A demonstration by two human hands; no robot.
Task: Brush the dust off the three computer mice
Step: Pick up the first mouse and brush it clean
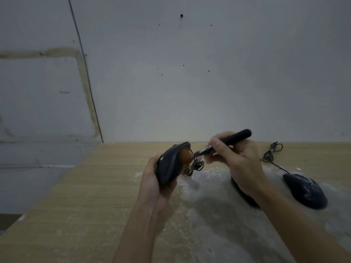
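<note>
My left hand (153, 183) grips a dark computer mouse (171, 164) with an orange patch, held tilted above the wooden table (91, 196); its bundled cable (195, 165) hangs beside it. My right hand (235, 158) holds a black-handled brush (233, 138), and the bristles touch the mouse's orange side. A second dark mouse (245, 194) lies on the table, mostly hidden under my right wrist. A third dark mouse (305, 190), streaked with white dust, lies at the right, its cable (271, 154) coiled behind it.
White dust (209, 186) is spread over the table around the mice. A grey wall (190, 82) stands right behind the table's back edge. The table's left edge runs diagonally, with floor (28, 177) beyond it.
</note>
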